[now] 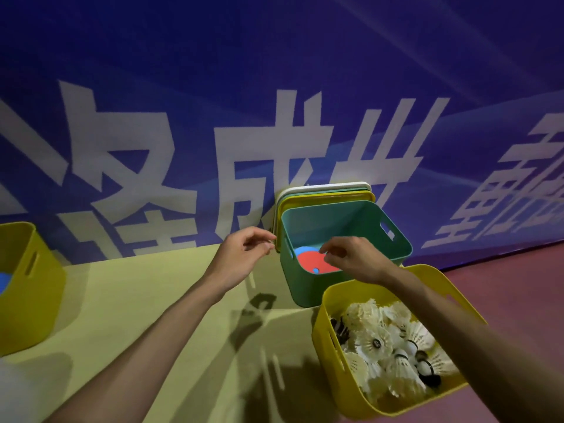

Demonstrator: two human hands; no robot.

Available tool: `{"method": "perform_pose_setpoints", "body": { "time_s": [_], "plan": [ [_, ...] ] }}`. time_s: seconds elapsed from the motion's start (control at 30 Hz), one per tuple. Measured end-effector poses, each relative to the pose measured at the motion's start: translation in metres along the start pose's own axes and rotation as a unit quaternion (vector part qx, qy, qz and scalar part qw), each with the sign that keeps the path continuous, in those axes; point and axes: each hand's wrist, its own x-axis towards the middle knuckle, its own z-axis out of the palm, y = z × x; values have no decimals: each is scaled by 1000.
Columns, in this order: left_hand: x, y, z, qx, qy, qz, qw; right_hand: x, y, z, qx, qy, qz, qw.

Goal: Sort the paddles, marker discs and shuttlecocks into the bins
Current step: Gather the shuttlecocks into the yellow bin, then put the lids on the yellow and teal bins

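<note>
A teal bin [360,221] stands by the wall with a red marker disc [311,261] and a blue disc [300,250] lying inside. My left hand [244,254] hovers just left of the bin's rim, fingers loosely curled and holding nothing. Over the bin's front edge is my right hand [351,257], above the discs, its fingers also loosely curled and empty. A yellow bin [335,377] at the lower right holds several white shuttlecocks [384,346]. No paddles are visible.
Stacked lids [323,192] in white, green and yellow lean behind the teal bin against a blue banner wall [274,87]. Another yellow bin [24,285] stands at the far left with something blue inside. The floor is yellow-green, red at right.
</note>
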Motion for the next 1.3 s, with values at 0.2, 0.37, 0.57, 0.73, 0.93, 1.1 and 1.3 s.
{"method": "perform_pose_setpoints", "body": {
  "time_s": [0.2,0.37,0.57,0.73,0.93,1.1,1.3],
  "plan": [
    [20,-8,15,37,35,-29,998,29,25,-9,-10,-30,-16,999],
    [46,-5,38,58,52,-49,996,59,57,-26,-8,-30,-46,998],
    [86,7,64,119,61,-74,988,118,98,-45,6,-34,-69,997],
    [117,12,75,146,84,-93,981,183,125,-48,-14,-13,-79,997],
    [136,7,82,161,104,-123,974,241,138,-37,-44,9,-86,995],
    [150,7,87,158,123,-129,971,264,146,-25,-103,-14,-85,991],
    [157,-3,94,148,123,-143,971,274,152,-12,-185,20,-117,976]
  ]
}}
